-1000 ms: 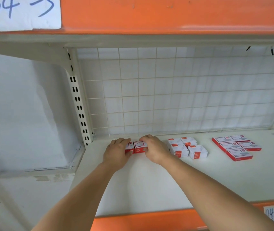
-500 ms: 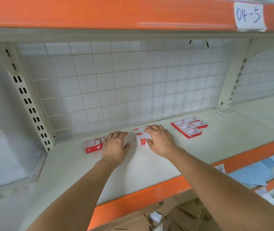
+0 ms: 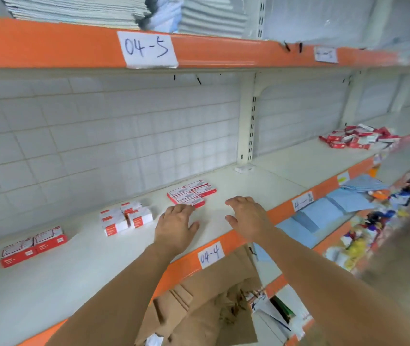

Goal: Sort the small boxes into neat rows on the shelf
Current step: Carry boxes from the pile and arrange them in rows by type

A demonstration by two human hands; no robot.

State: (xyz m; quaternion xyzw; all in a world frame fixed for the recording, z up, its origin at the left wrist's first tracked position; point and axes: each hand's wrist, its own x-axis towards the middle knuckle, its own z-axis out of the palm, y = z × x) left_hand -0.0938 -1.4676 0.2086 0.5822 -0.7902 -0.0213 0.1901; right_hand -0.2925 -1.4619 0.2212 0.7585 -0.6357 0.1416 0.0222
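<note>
Shelf (image 3: 224,181): three tidy groups of small boxes — left pair (image 3: 33,245), middle cluster (image 3: 126,218), flat block (image 3: 191,193); loose heap (image 3: 360,138) far right. Left hand (image 3: 176,226), right hand (image 3: 249,217): fingers spread, holding nothing, above the front edge.

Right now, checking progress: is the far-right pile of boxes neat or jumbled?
Jumbled: the pile of boxes lies heaped at mixed angles, not in rows.

Stacked papers (image 3: 79,8) are lying on the top level, blue envelopes (image 3: 323,213) are sitting below, and a brown cardboard carton (image 3: 206,303) is standing open underneath.
</note>
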